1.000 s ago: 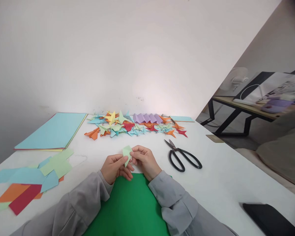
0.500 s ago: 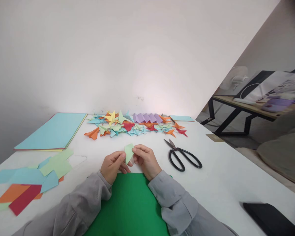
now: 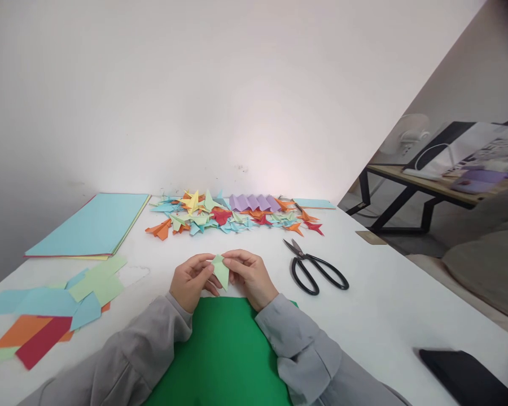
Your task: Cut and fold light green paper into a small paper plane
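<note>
A small piece of folded light green paper [image 3: 221, 274], pointed at the bottom, is held up between my two hands. My left hand [image 3: 191, 283] pinches its left edge with thumb and fingers. On the other side, my right hand [image 3: 250, 277] grips the upper right edge, its thumb on the front face. Both hands are just beyond the far edge of a green sheet [image 3: 224, 349] in front of me. Behind them lies a row of folded paper figures [image 3: 220, 217] in orange, red, yellow, blue and green.
Black-handled scissors [image 3: 317, 270] lie to the right with blades partly apart. Loose paper pieces [image 3: 53, 303] spread at left, below a stack of large coloured sheets [image 3: 91, 225]. A purple pleated paper [image 3: 254, 203] stands near the wall. A black flat object [image 3: 469, 375] rests at the lower right.
The green paper has turned in my fingers, and its point now faces downward. My left hand has shifted slightly left and the paper sits a little lower.
</note>
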`<control>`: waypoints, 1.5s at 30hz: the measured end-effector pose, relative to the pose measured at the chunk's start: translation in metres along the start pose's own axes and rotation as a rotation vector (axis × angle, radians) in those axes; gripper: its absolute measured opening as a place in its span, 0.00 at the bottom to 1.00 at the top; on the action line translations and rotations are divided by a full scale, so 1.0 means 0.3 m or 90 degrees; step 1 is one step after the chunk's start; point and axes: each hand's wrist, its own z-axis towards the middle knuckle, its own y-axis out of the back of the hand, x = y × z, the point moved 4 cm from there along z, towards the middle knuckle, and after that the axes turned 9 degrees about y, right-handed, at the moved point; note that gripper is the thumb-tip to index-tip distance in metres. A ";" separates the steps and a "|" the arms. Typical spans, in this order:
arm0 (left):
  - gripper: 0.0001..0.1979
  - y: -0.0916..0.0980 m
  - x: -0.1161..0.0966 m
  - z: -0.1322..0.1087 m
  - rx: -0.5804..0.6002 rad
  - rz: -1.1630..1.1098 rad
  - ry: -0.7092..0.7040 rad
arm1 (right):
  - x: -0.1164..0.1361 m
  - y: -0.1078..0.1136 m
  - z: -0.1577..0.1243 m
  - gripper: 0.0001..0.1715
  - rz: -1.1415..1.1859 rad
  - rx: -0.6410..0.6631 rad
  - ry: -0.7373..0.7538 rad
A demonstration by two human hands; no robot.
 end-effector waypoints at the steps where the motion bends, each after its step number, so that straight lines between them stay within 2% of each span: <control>1: 0.16 0.004 0.002 0.002 -0.011 -0.007 0.001 | -0.002 -0.002 0.000 0.07 0.002 0.009 -0.002; 4: 0.14 0.013 0.007 0.010 -0.034 -0.019 0.008 | -0.006 -0.008 0.001 0.08 0.001 0.038 -0.003; 10: 0.09 0.020 0.008 0.015 -0.032 -0.002 0.011 | -0.013 -0.009 0.001 0.09 -0.021 0.047 -0.013; 16: 0.13 0.017 0.014 0.017 -0.019 -0.054 0.061 | -0.015 -0.007 -0.001 0.05 -0.029 0.053 -0.018; 22: 0.13 0.020 0.008 0.014 -0.065 0.035 0.007 | -0.011 -0.011 -0.002 0.08 -0.031 0.064 -0.011; 27: 0.19 0.022 -0.002 0.009 -0.089 0.028 -0.032 | -0.013 -0.013 -0.004 0.09 -0.082 0.062 -0.010; 31: 0.18 0.026 -0.008 0.006 -0.107 0.033 -0.027 | -0.015 -0.011 -0.005 0.16 -0.111 0.058 0.004; 36: 0.14 0.035 -0.006 0.011 -0.122 0.062 -0.028 | -0.014 -0.011 -0.006 0.16 -0.131 0.072 0.016; 40: 0.11 0.037 -0.005 0.017 -0.104 0.080 -0.049 | -0.013 -0.014 -0.008 0.16 -0.137 0.078 0.014; 45: 0.14 0.026 0.002 0.014 -0.046 0.039 0.004 | -0.015 -0.010 -0.004 0.15 -0.122 0.050 0.004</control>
